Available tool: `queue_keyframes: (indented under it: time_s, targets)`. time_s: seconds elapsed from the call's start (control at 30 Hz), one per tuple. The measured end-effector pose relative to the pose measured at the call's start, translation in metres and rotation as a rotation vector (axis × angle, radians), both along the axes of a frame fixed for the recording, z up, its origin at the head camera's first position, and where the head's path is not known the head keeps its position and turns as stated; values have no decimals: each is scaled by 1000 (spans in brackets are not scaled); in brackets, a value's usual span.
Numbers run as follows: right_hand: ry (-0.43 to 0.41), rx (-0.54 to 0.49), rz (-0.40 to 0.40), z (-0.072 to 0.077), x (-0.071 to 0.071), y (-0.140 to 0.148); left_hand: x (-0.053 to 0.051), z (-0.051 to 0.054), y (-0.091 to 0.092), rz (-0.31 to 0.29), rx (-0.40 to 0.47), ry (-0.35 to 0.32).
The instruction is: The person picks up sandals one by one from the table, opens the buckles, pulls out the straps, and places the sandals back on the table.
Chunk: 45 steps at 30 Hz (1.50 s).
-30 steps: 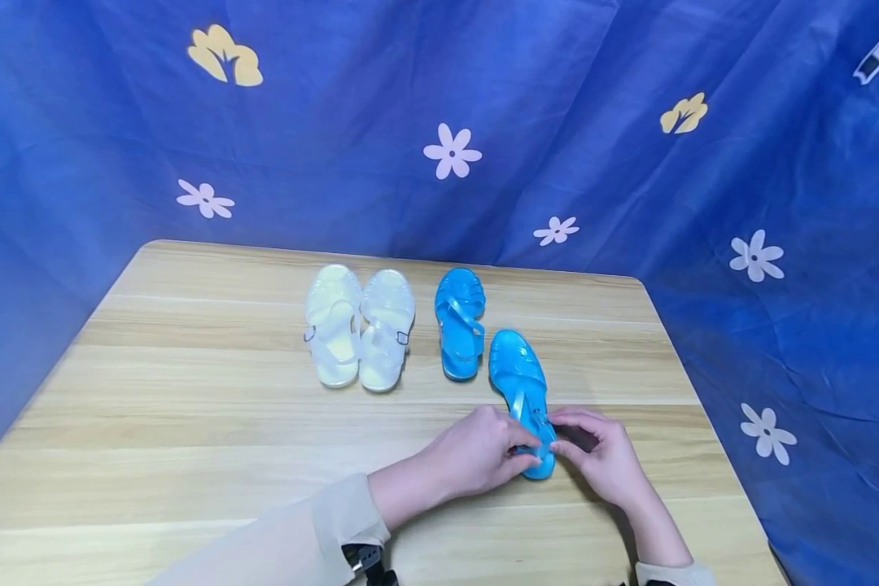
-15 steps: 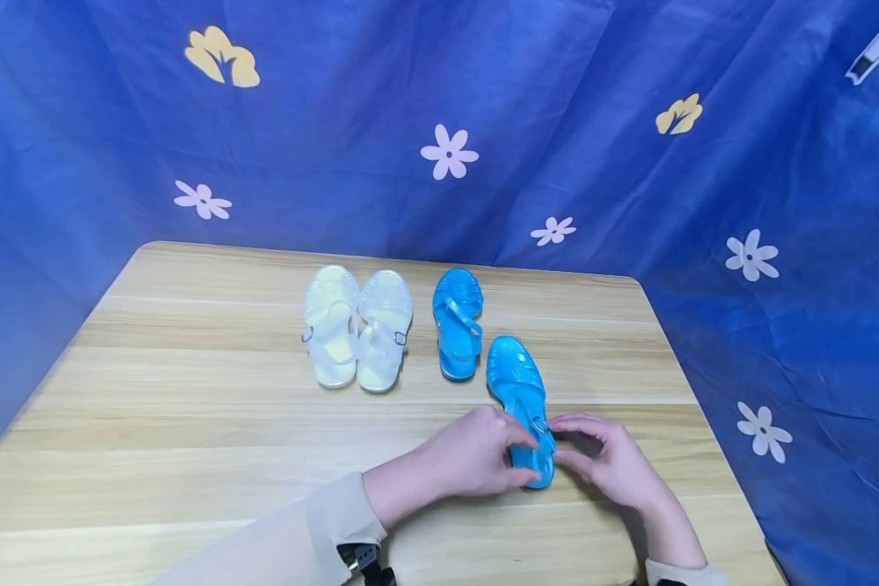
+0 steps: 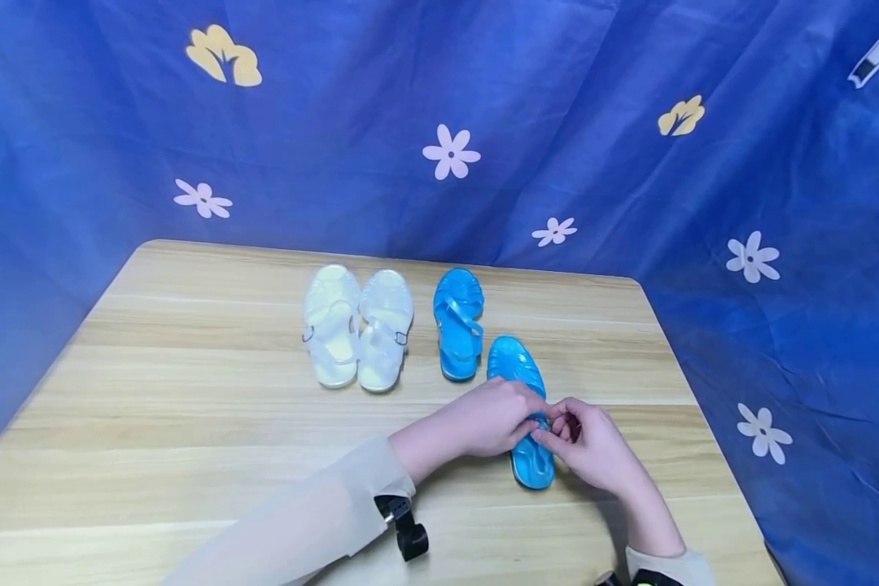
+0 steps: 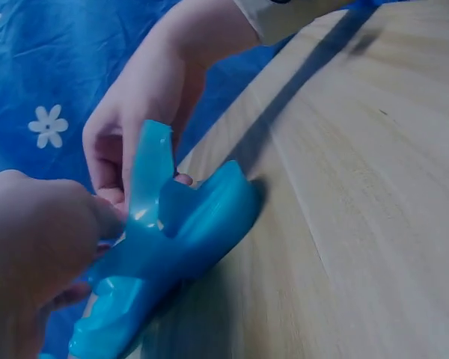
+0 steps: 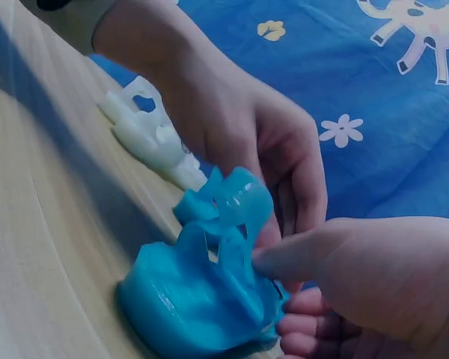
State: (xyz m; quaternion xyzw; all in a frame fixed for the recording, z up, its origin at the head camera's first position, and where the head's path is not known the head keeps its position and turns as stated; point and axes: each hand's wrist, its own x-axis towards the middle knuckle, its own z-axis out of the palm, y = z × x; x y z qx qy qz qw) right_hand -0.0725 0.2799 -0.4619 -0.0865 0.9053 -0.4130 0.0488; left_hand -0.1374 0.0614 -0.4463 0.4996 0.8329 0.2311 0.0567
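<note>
The nearer blue sandal [image 3: 533, 465] lies sole down on the table, toe pointing away. My left hand [image 3: 494, 419] reaches over its middle from the left, thumb and fingers pinching at the strap. From the right, my right hand [image 3: 593, 446] pinches the strap by the buckle side, fingers curled, its tips meeting the left hand's. In the right wrist view the right thumb presses on the blue strap [image 5: 243, 280]; the buckle is mostly hidden by fingers. The left wrist view shows a strap [image 4: 151, 172] standing up beside the heel.
Another blue sandal [image 3: 457, 325] lies just behind and left. Two whitish sandals [image 3: 333, 325] lie side by side farther left on the wooden table [image 3: 190, 391]. A blue patterned cloth [image 3: 337, 106] hangs behind and on the right.
Both hands have moved from the heel end up to the strap's middle and come together there. The sandal slid slightly toward me, then stayed put.
</note>
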Motion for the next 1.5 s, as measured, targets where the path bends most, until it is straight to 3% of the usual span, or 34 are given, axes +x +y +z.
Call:
queue_keyframes:
  time_s: [0.2, 0.37, 0.6, 0.73, 1.0, 1.33, 1.5]
  targets:
    - [-175, -88, -49, -1, 4, 5, -2, 2, 9, -38, -119, 26]
    - [-234, -109, -23, -2, 6, 10, -5, 1, 11, -68, -140, 42]
    - [-225, -141, 17, -1, 9, 10, -5, -5, 10, -87, -119, 49]
    - [-251, -177, 6, 1, 12, 9, -3, -10, 8, -99, -65, 55]
    - [-258, -220, -19, 5, 17, 4, -1, -21, 2, -68, 92, -124]
    - [-204, -252, -40, 4, 17, 0, -2, -23, 1, -116, 28, -65]
    - [-207, -302, -39, 4, 15, 0, -2, -28, 0, -88, 85, -95]
